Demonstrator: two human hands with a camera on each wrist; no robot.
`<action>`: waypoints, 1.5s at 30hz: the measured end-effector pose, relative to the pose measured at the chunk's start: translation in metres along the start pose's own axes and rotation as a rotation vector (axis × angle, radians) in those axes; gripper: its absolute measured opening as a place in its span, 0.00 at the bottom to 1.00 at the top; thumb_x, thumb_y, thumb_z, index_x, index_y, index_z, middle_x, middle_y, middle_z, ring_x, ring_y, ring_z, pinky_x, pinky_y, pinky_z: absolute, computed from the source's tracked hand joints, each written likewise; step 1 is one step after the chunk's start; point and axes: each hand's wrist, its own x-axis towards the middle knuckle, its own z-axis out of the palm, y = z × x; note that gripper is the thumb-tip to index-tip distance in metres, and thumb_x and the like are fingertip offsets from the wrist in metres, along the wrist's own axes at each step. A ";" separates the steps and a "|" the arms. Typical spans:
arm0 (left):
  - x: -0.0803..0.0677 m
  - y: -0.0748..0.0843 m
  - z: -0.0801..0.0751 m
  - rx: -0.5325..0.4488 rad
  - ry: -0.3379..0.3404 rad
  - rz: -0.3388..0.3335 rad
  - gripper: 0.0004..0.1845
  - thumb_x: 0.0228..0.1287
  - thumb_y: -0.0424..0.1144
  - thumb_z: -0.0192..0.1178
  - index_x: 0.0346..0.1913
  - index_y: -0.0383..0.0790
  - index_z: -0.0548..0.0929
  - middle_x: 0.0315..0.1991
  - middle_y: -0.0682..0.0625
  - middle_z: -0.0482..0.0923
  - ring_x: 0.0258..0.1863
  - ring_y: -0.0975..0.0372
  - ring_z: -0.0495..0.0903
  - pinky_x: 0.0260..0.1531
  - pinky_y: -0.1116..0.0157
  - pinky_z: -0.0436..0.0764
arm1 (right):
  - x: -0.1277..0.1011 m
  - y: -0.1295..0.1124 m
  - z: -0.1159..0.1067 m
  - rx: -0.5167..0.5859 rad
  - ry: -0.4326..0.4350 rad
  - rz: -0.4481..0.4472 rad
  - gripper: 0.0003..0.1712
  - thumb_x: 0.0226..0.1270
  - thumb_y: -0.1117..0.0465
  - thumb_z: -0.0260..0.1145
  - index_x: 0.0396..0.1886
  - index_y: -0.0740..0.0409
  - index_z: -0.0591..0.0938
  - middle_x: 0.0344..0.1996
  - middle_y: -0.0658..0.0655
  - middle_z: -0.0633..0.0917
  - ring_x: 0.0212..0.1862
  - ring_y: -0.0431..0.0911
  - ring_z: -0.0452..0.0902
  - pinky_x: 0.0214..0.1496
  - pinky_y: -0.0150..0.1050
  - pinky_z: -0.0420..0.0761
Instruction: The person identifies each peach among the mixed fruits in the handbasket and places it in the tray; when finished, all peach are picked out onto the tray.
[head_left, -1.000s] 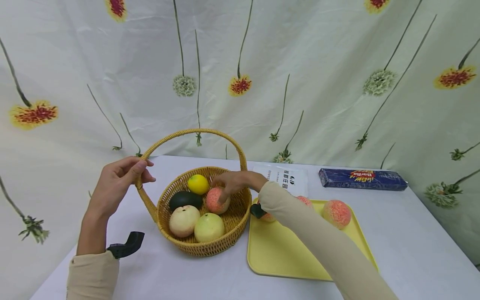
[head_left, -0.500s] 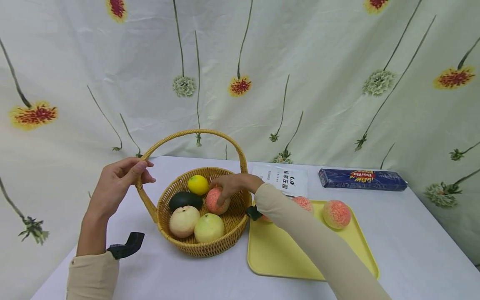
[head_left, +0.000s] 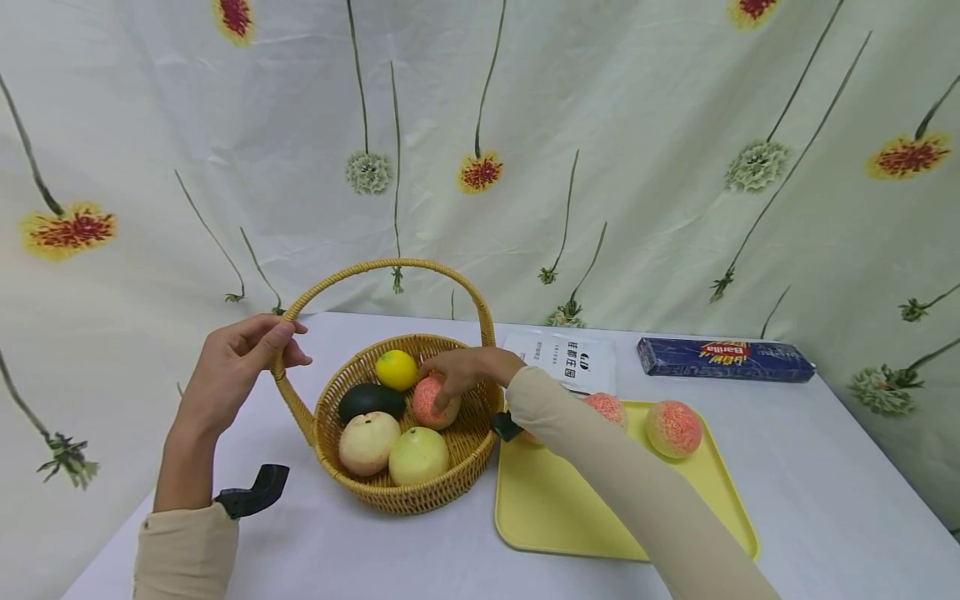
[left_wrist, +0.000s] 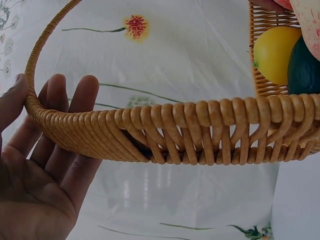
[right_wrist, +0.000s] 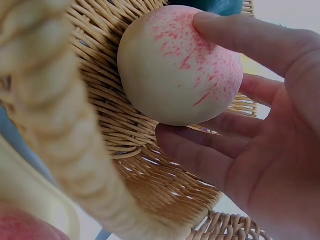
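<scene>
A round wicker basket [head_left: 405, 500] with a tall hooped handle [head_left: 382, 265] stands on the table. My left hand [head_left: 232, 367] holds the handle's left side, thumb in front and fingers behind. Inside the basket my right hand [head_left: 467, 371] grips a pink-speckled peach [head_left: 427, 408]. In the right wrist view the thumb presses the top of the peach [right_wrist: 180, 75] and the fingers curl along its other side. Around it lie a yellow lemon [head_left: 396, 369], a dark green avocado-like fruit [head_left: 371, 403], a pale cream round fruit [head_left: 369, 443] and a pale green one [head_left: 418, 457].
A yellow tray [head_left: 570, 517] sits right of the basket, bearing a peach [head_left: 673, 429], a second peach [head_left: 606, 408] and one mostly hidden by the right sleeve. Behind are a white printed packet [head_left: 562, 358] and a blue Barilla box [head_left: 726, 359]. A flowered cloth [head_left: 637, 125] hangs at the back.
My right hand has shifted slightly left and settled its fingers closer round the peach. The left hand and the basket have stayed put.
</scene>
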 end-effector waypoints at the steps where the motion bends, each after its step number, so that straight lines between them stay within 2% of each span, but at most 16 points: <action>1: 0.000 0.000 0.000 -0.001 0.000 0.001 0.11 0.73 0.40 0.51 0.46 0.38 0.81 0.26 0.53 0.84 0.31 0.65 0.84 0.41 0.76 0.74 | 0.000 0.000 0.000 -0.002 -0.001 0.002 0.37 0.62 0.52 0.68 0.69 0.52 0.66 0.68 0.54 0.67 0.67 0.47 0.63 0.63 0.41 0.69; 7: 0.000 0.000 0.000 -0.006 0.003 -0.004 0.11 0.73 0.40 0.51 0.45 0.38 0.81 0.26 0.53 0.84 0.31 0.65 0.85 0.41 0.75 0.75 | 0.001 0.001 0.001 -0.006 0.001 -0.007 0.36 0.63 0.53 0.68 0.69 0.54 0.66 0.66 0.54 0.69 0.65 0.47 0.65 0.63 0.41 0.70; 15: 0.000 0.001 0.000 -0.001 0.001 0.003 0.11 0.73 0.40 0.51 0.45 0.38 0.80 0.26 0.50 0.84 0.32 0.64 0.85 0.42 0.76 0.74 | -0.001 0.000 0.002 0.000 0.013 -0.033 0.34 0.62 0.55 0.68 0.66 0.56 0.68 0.60 0.55 0.74 0.59 0.45 0.69 0.58 0.38 0.72; 22: 0.000 0.000 0.000 -0.011 -0.001 0.006 0.10 0.73 0.39 0.51 0.45 0.37 0.81 0.27 0.49 0.84 0.31 0.64 0.85 0.43 0.75 0.73 | -0.005 0.002 0.002 0.013 0.046 -0.024 0.35 0.62 0.55 0.68 0.66 0.57 0.67 0.58 0.55 0.75 0.57 0.45 0.71 0.55 0.37 0.73; 29: 0.000 -0.001 0.000 -0.009 -0.002 0.003 0.10 0.73 0.39 0.51 0.45 0.38 0.81 0.26 0.53 0.84 0.32 0.64 0.85 0.43 0.75 0.73 | -0.008 0.005 0.001 0.021 0.081 -0.061 0.32 0.64 0.57 0.66 0.65 0.60 0.67 0.54 0.55 0.77 0.50 0.43 0.73 0.49 0.34 0.74; 33: 0.000 0.000 0.001 -0.009 0.005 -0.011 0.11 0.73 0.40 0.51 0.45 0.37 0.80 0.26 0.50 0.84 0.32 0.63 0.85 0.43 0.75 0.72 | -0.011 0.006 0.000 0.037 0.087 -0.070 0.31 0.64 0.57 0.66 0.64 0.59 0.68 0.52 0.55 0.77 0.48 0.42 0.74 0.47 0.34 0.75; 45: -0.001 0.003 0.002 0.003 0.018 -0.030 0.15 0.73 0.42 0.51 0.46 0.32 0.79 0.26 0.50 0.83 0.31 0.63 0.85 0.39 0.75 0.76 | -0.018 0.013 0.009 0.053 0.175 -0.186 0.29 0.63 0.60 0.65 0.62 0.62 0.68 0.49 0.56 0.78 0.45 0.43 0.75 0.44 0.32 0.76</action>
